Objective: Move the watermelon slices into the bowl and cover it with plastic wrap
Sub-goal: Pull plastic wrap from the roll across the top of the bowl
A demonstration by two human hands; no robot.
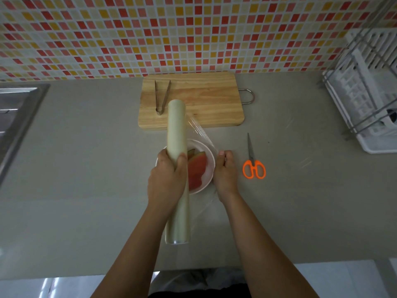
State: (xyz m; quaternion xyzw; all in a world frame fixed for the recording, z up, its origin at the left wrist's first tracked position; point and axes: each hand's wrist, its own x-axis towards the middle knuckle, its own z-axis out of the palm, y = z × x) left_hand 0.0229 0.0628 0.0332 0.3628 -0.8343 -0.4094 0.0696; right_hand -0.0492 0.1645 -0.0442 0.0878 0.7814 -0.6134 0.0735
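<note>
The slices point(196, 168) already lie in the bowl point(209, 157) on the counter; the board point(204, 97) holds only tongs point(161, 97); her left hand point(166, 179) grips the roll point(176, 130), the right hand point(224, 171) pinches the film point(199, 132) drawn partway across; covering and cutting remain, I'd say, scissors point(253, 163) nearby.

Red watermelon slices point(196, 171) lie in the white bowl point(210, 168), the plastic wrap roll point(176, 125) lengthwise above, its film point(199, 132) stretched rightward.
</note>
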